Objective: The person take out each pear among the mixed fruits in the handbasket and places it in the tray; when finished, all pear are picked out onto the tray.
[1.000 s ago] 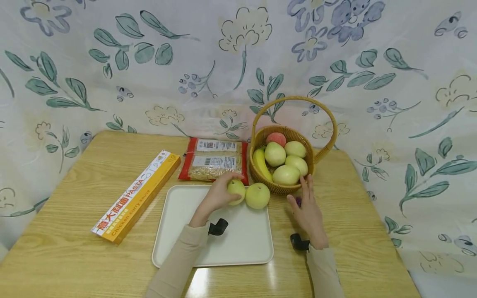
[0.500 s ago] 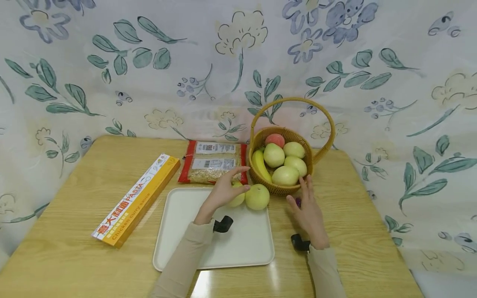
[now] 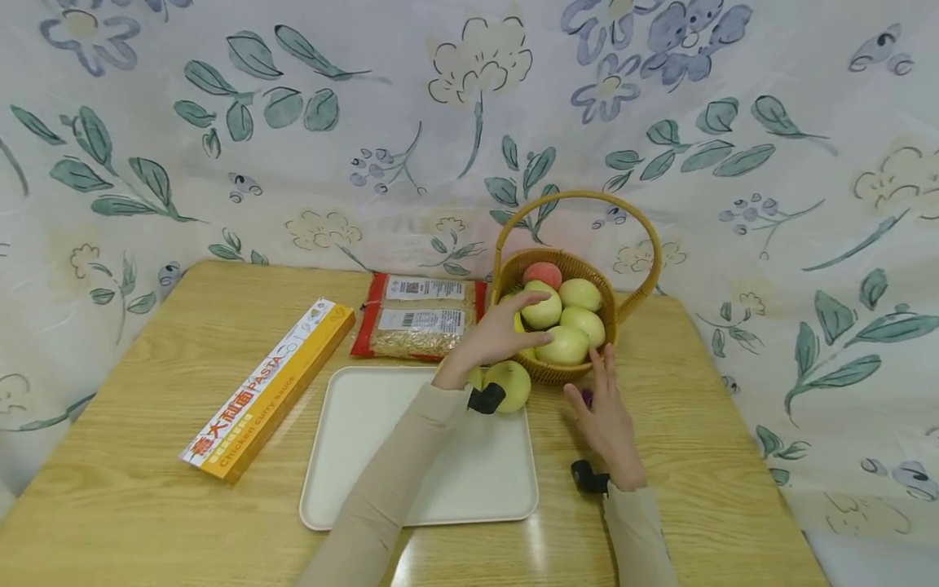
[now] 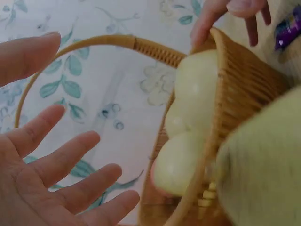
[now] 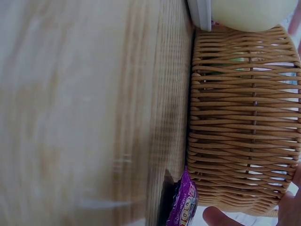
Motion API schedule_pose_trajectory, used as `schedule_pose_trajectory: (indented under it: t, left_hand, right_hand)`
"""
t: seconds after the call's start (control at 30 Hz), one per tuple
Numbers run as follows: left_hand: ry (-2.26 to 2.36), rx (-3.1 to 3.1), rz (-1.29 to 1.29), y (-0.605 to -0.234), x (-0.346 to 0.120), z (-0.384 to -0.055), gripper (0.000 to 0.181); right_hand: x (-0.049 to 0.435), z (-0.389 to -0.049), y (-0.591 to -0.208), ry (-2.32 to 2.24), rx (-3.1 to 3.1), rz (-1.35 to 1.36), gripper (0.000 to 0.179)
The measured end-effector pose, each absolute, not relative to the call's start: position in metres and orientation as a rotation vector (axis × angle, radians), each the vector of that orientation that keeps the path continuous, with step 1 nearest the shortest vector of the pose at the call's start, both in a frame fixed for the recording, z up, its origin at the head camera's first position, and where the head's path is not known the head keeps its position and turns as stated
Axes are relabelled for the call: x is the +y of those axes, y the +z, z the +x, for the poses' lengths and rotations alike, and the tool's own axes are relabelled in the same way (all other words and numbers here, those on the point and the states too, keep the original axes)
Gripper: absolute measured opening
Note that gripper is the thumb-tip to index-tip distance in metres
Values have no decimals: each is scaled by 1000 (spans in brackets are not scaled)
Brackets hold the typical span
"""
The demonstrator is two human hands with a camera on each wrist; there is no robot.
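Observation:
My left hand hovers over the left side of the wicker basket, thumb and fingers spread. In the left wrist view its fingers hold nothing. Inside the basket lie several pale yellow-green round fruits, a red peach-like fruit and a banana, mostly hidden by my left hand. My right hand touches the basket's front right rim with straight fingers, its thumb apart. Two yellow-green fruits, one plainly visible, sit at the tray's back right corner; my left wrist partly covers the other.
A white tray lies before me. Left of it is an orange pasta box. Behind the tray rests a red-edged clear food bag. A small purple packet lies beside the basket, near my right hand. The arched handle rises above the basket.
My left hand has let go of the yellow-green fruit on the tray and moved right and away from me, over the basket. My right hand stays at the basket's rim.

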State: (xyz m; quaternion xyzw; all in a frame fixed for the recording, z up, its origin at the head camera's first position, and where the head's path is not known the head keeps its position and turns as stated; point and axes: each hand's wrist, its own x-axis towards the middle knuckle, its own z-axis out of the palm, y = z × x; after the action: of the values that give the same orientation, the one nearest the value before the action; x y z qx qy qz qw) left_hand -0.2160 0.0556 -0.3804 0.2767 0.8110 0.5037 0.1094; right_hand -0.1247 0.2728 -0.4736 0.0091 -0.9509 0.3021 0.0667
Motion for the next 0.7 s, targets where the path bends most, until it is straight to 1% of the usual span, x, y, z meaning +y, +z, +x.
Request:
schedule_pose_trajectory:
  t: [0.17, 0.3, 0.7]
  left_hand:
    - [1446, 2316, 855, -385, 83, -225, 67]
    - [1432, 2303, 857, -395, 96, -230, 65]
    - [1311, 2349, 805, -414, 116, -240, 62]
  right_hand:
    - [275, -125, -473, 900, -2865, 23, 73]
    - [276, -124, -474, 904, -2863, 16, 74]
    - [277, -133, -472, 883, -2861, -29, 75]
